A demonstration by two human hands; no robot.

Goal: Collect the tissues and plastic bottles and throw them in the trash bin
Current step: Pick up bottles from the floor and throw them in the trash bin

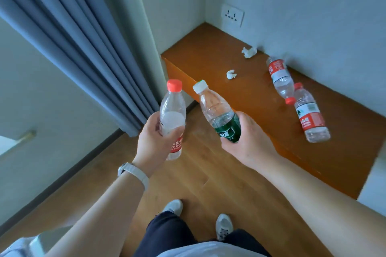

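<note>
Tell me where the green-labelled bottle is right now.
In the head view the green-labelled bottle sits near centre, gripped by the right hand, just right of the red-capped bottle that the left hand holds.

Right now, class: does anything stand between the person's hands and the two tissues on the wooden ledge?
Nothing on the ledge blocks the tissues; the two lying bottles sit further right, by the wall. But both hands are full: the left hand grips a red-capped bottle, the right hand a green-labelled bottle.
</note>
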